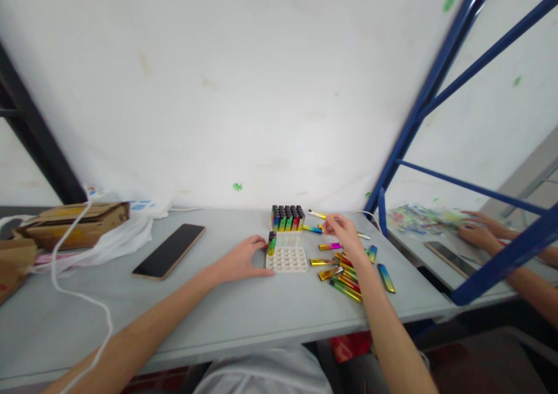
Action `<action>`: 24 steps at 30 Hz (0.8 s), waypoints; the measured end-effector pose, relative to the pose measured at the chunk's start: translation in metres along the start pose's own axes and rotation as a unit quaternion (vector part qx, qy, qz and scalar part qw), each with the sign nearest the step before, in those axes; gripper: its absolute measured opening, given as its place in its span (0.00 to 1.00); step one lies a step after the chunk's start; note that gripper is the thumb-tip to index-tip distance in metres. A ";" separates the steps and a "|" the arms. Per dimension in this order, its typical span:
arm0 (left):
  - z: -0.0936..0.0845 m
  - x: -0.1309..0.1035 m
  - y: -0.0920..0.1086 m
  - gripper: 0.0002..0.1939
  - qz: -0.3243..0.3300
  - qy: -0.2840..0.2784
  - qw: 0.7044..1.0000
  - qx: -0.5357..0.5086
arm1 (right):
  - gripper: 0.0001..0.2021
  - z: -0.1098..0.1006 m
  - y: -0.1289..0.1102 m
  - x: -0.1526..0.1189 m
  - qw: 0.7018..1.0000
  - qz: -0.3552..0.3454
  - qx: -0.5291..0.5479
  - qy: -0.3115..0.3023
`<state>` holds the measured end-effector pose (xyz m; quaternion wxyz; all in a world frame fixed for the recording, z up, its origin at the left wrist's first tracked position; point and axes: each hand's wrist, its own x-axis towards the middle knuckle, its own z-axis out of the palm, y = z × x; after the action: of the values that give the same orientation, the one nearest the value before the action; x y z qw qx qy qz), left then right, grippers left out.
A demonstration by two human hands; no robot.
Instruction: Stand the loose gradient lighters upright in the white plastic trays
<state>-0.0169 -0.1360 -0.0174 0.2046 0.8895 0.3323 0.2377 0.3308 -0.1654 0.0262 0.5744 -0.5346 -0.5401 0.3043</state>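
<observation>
Right hand (342,230) pinches one lighter (317,214), long axis roughly crosswise, free end pointing left; tray (291,260) sits left of that hand and closer to the body, left hand (242,261) nearer it, fingers and thumb spread open at its left edge.
</observation>
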 end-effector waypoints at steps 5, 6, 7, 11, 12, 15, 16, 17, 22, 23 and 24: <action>0.000 0.000 0.000 0.35 -0.005 -0.003 1.000 0.005 | 0.13 0.024 -0.021 -0.007 0.955 0.107 0.276 0.026; 0.000 0.000 0.000 0.35 -0.005 -0.004 1.000 0.005 | 0.10 0.029 -0.024 -0.008 0.944 0.126 0.305 0.018; 0.000 0.000 0.000 0.35 -0.004 -0.005 1.000 0.005 | 0.08 0.035 -0.025 -0.010 0.936 0.140 0.322 0.005; -0.001 0.000 0.000 0.35 -0.001 -0.006 1.000 0.003 | 0.05 0.059 -0.027 -0.015 0.922 0.173 0.345 -0.035; -0.002 0.000 0.000 0.35 0.000 -0.007 1.000 0.002 | 0.04 0.064 -0.027 -0.016 0.917 0.184 0.352 -0.036; -0.002 0.001 0.000 0.34 0.005 -0.006 1.000 0.001 | 0.04 0.075 -0.026 -0.021 0.901 0.215 0.375 -0.036; -0.002 0.001 0.000 0.34 0.006 -0.004 1.000 0.001 | 0.05 0.077 -0.026 -0.023 0.898 0.218 0.381 -0.042; -0.002 0.001 0.000 0.34 0.006 -0.003 1.000 0.002 | 0.06 0.078 -0.026 -0.025 0.895 0.217 0.386 -0.050; -0.001 0.000 -0.001 0.35 0.005 -0.011 1.000 0.002 | 0.17 0.081 -0.030 -0.033 0.894 0.199 0.390 -0.098; -0.001 0.000 -0.001 0.35 0.005 -0.012 1.000 0.002 | 0.19 0.082 -0.031 -0.035 0.895 0.195 0.387 -0.104; 0.000 -0.001 -0.001 0.35 0.005 -0.012 1.000 0.003 | 0.21 0.083 -0.033 -0.036 0.898 0.188 0.382 -0.108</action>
<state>-0.0181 -0.1356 -0.0178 0.2045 0.8946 0.3261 0.2270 0.2361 -0.1832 0.0333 0.6051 -0.3292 -0.3304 0.6453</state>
